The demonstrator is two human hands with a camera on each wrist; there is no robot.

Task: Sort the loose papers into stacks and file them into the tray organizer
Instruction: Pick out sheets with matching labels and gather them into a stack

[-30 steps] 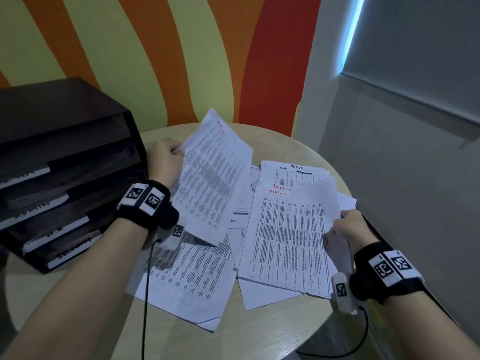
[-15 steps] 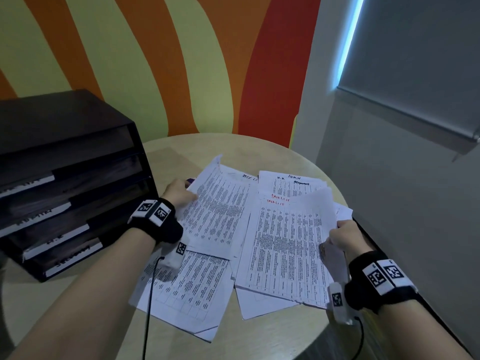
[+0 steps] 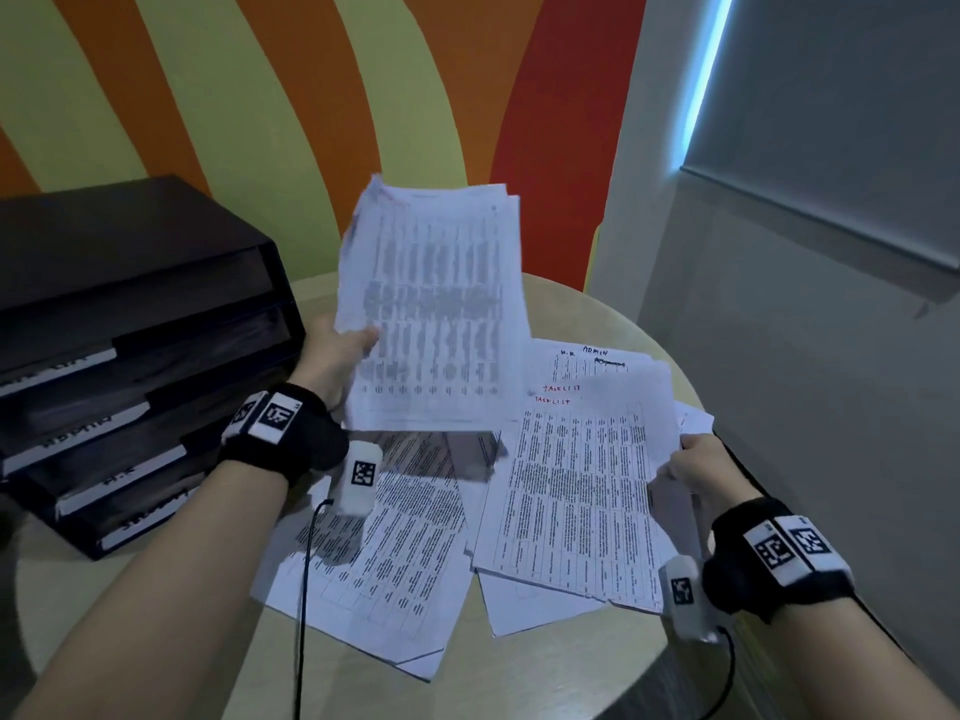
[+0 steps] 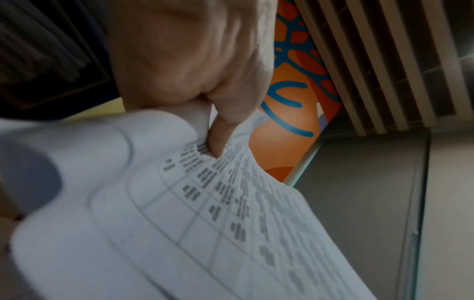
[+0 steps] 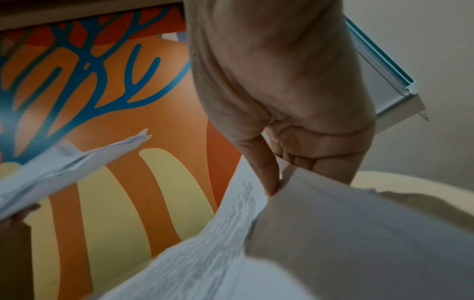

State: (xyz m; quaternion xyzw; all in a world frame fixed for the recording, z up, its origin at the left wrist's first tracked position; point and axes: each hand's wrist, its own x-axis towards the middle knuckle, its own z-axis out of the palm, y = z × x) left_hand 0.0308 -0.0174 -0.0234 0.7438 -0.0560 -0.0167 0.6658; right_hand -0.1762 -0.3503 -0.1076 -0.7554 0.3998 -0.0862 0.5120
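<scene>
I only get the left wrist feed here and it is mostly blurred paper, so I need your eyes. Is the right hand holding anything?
Observer: Yes. The right hand pinches the right edge of a stack headed TASKLIST in red, which lies low over the table.
Operator: Where is my left hand's sheaf relative to the table?
Observer: The left hand holds the sheaf raised nearly upright above the table, grid print facing the person.
Operator: Where is the tray organizer?
Observer: The dark tray organizer stands on the table's left side, beside the left hand, with white labels on its shelf fronts.
</scene>
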